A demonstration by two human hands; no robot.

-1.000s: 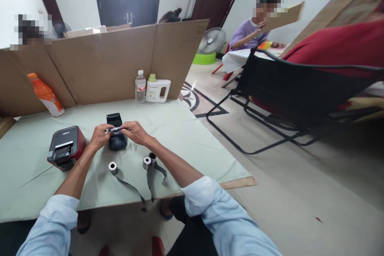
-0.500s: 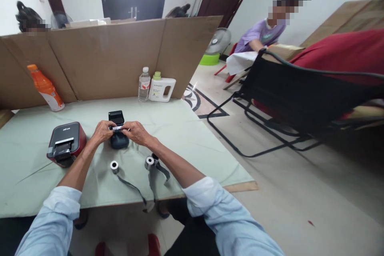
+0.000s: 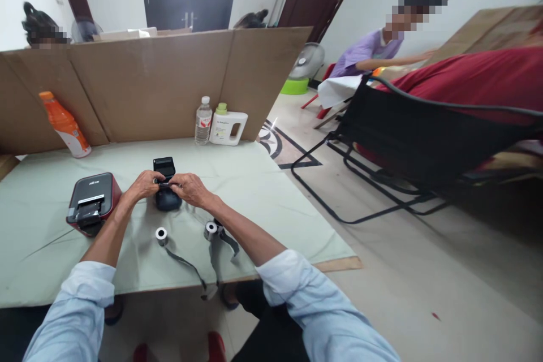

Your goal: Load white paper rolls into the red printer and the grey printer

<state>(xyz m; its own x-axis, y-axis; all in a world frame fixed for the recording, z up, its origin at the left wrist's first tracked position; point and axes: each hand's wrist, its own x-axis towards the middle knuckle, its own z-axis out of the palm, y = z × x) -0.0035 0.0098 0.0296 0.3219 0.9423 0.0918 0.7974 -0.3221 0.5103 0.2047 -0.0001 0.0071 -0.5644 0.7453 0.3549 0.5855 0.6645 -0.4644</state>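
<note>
I see my left hand (image 3: 143, 186) and my right hand (image 3: 189, 188) meeting over the small black printer (image 3: 165, 198) on the worktop (image 3: 254, 192), each grip pinching narrowly on a thin strip (image 3: 166, 185) lying crosswise between them, equally near both.

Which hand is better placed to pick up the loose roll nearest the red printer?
Left. The left hand is on that side of the small black printer; the roll lies below it, while the right hand would cross over.
</note>
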